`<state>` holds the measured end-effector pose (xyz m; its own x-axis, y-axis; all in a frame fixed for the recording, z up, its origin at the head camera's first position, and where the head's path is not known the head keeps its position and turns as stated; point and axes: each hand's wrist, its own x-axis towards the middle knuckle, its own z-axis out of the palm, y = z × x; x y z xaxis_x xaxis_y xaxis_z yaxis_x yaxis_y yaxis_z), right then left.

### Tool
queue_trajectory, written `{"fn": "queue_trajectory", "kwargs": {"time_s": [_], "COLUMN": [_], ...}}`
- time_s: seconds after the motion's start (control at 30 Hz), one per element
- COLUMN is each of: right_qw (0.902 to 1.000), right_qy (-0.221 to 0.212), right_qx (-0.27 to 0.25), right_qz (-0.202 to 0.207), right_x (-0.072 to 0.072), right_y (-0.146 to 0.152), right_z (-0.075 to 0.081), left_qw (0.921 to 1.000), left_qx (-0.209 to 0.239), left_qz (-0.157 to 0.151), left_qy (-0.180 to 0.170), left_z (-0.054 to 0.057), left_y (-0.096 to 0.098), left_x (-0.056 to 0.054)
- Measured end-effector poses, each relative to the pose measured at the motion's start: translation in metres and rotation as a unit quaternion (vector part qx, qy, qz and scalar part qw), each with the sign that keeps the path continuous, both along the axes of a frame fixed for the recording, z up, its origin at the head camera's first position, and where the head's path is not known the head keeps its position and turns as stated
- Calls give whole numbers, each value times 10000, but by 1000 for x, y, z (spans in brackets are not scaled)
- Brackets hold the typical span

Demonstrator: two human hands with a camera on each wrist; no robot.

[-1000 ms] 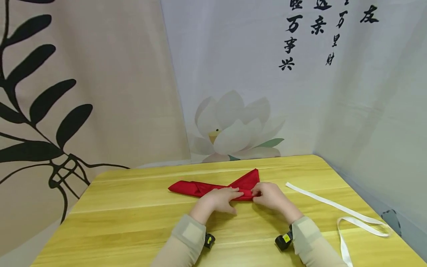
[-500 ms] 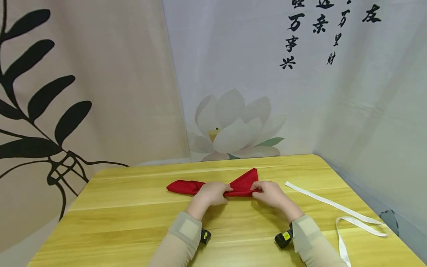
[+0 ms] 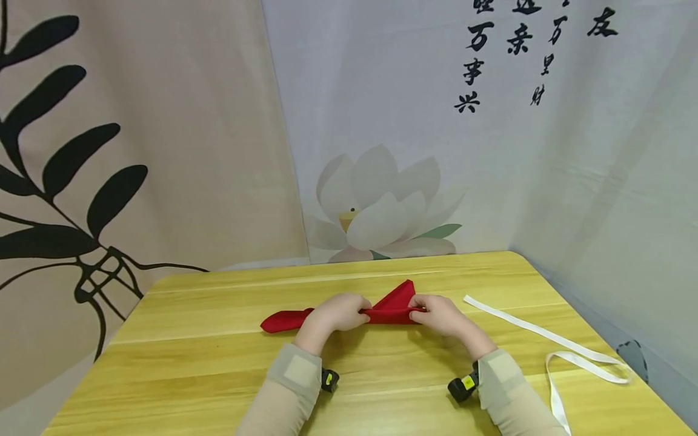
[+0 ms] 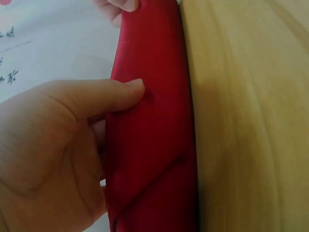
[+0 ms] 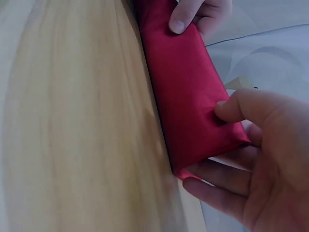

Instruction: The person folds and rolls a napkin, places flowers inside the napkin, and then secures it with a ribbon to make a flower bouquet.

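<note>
A folded red cloth (image 3: 389,316) lies in a long narrow strip across the table, with a pointed corner standing up behind its right part. My left hand (image 3: 340,312) grips the strip near its middle, thumb on the near face and fingers behind, as the left wrist view shows on the red cloth (image 4: 154,125). At the right end my right hand (image 3: 438,315) pinches the folded edge between thumb and fingers. In the right wrist view, the lower fingers of the right hand (image 5: 270,145) reach under the cloth's end (image 5: 203,140). The cloth's left tail tapers to a tip.
A white ribbon (image 3: 537,330) lies looped on the right side of the wooden table (image 3: 191,351). Behind the table hangs a printed curtain (image 3: 392,121) with a lotus, leaves and writing. Each wrist wears a small black camera (image 3: 462,389).
My left hand has gone from lying flat on the cloth to gripping its upper edge, shifting left. The cloth's left tail has slid left and its raised corner has shifted slightly left.
</note>
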<state>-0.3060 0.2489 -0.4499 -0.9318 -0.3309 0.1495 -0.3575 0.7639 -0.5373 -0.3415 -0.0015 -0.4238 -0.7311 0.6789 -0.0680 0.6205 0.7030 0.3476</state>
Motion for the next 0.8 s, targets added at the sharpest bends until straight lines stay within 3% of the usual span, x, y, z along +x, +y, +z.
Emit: {"fn": "queue_trajectory", "kwargs": {"time_s": [0.33,0.57,0.8], "right_qw": [9953,9936,9936], "right_qy": [-332,-337,-341], "right_qx": [-898,-1031,-956], "right_qz": [-143,-329,-502], "right_x": [-1,-3,-5], "right_y": [1,2,2], "right_z": [-5,-10,-14], "left_qw": [9997,9990,9983], "left_qx": [189,329,355], "left_qz": [-47,207,456], "left_qy": [-165,-238,-75], "left_z": [2,0,-5], "left_y": [-5,-13,-23], "left_x": [-4,-7,-14]}}
